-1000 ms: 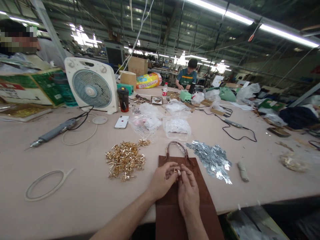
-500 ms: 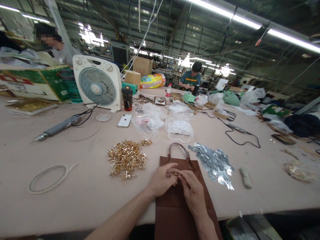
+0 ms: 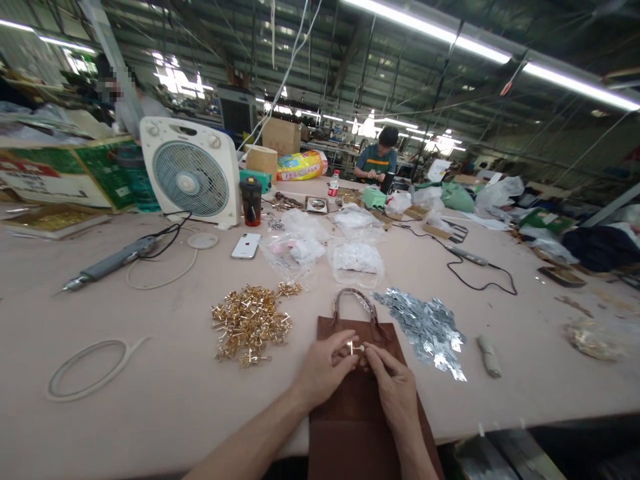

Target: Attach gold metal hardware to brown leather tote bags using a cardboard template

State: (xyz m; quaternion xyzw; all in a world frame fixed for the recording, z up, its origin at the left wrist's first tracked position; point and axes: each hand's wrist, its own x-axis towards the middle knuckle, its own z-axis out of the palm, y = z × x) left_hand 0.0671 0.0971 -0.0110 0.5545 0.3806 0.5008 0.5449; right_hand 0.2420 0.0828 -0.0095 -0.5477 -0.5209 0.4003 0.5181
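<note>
Above a brown bag panel [image 3: 350, 437] with a looped handle [image 3: 354, 292], my two hands meet. My left hand [image 3: 323, 370] is closed on a small gold metal fitting [image 3: 351, 347] with a crossbar shape. The fingertips of my right hand [image 3: 393, 381] are pinched at the fitting's right end, where a small pale round tip shows. To the left lies a pile of similar gold fittings [image 3: 250, 323]. A heap of flat silver metal plates [image 3: 425, 327] spreads to the right of the bag.
A box fan [image 3: 187, 173], a dark cup [image 3: 251, 203] and a white phone [image 3: 246, 246] stand or lie farther back. Corded grey tools [image 3: 113, 263] rest on the table [image 3: 200, 413]. Plastic bags [image 3: 356, 260] lie beyond the handle. A co-worker [image 3: 377, 160] sits across the table.
My hands have drawn slightly apart, so more of the gold fitting shows between them. The whole view has shifted slightly.
</note>
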